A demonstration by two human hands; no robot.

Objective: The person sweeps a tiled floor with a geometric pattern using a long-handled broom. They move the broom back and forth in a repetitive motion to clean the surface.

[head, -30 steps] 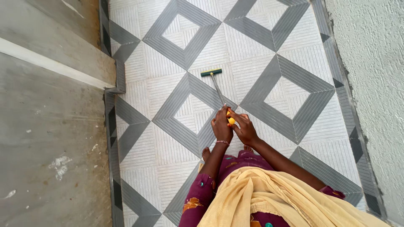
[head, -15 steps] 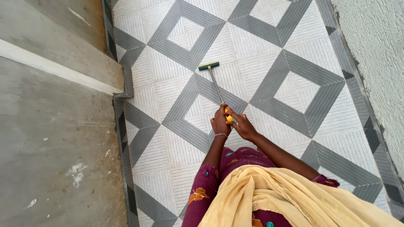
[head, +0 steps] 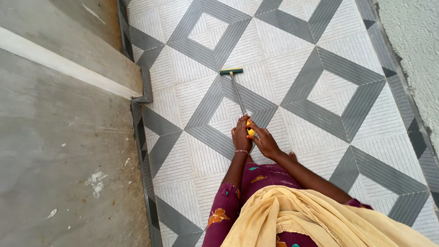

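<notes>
Both hands, left hand (head: pixel 241 135) and right hand (head: pixel 265 142), close around the yellow grip of a long-handled floor wiper (head: pixel 238 91), its green head resting farther out on grey-and-white patterned tiles (head: pixel 329 91). A concrete step (head: pixel 59 137) lies left, a rough wall (head: pixel 416 41) right.

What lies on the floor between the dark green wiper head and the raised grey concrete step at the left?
In the head view, only bare patterned grey-and-white tiled floor lies between the green wiper head and the concrete step.
</notes>
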